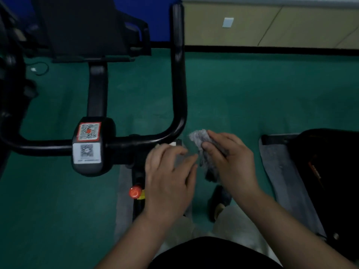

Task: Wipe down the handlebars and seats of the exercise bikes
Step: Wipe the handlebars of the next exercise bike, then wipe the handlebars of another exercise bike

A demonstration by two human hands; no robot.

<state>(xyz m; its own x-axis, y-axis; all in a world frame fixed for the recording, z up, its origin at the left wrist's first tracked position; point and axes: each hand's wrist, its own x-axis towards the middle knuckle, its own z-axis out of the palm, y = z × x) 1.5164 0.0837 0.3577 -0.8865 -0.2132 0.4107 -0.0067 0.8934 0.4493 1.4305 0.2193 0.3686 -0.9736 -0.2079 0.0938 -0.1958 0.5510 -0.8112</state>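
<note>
Now I am holding a grey cloth point(202, 150) in my right hand point(229, 160), thumb and fingers point(206, 145) pinching it so that it is hanging bunched just off the right bend of the black handlebar point(177, 74), not yet touching the bar. My left hand point(169, 175) is hovering beside it with fingers point(174, 152) loosely spread and holding nothing, tips close to the cloth but, as far as I am seeing, apart from it. I am judging this the moment of readying the cloth, likely refolding it before a pass along the upright grip. To do it well, I am thinking the cloth is wanting to be wrapped round the tube rather than dabbed against it, then drawn the whole way from the bend to the top end and back along the crossbar, the free hand steadying the bike. The central console point(89, 144) with its two code stickers is sitting on the crossbar and is breaking any long stroke, so each side is needing its own run. A red knob point(135, 192) is standing below on the frame, partly behind my left wrist, an easy thing to knock. A second dark machine point(318, 171) is crowding in at the right over the green floor point(252, 98). No seat is showing, so I cannot tell its condition.
</note>
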